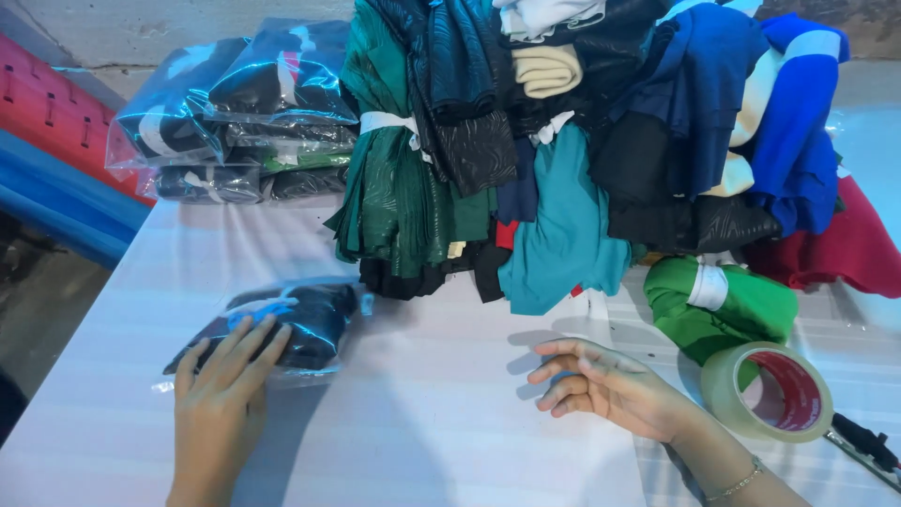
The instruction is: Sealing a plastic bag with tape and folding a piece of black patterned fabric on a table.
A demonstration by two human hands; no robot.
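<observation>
Right, left hand [221, 399] lies flat, fingers [246, 352] spread open on the bagged dark garment [282, 329] at the counter's [441, 422] near-left. Right hand [605, 385] hovers loosely curled, holding nothing, beside the tape roll [768, 390]. Bag looks soft, light and slick; pinch its edges. Behind: loose clothing pile [582, 141], stacked bagged garments [239, 113] far left.

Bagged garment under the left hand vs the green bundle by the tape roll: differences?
The bagged garment is dark and sealed in clear plastic; the green bundle is bare, tied with a white band. The left hand presses the bag; the bundle lies untouched beside the tape roll. Both rest on the white table.
</observation>
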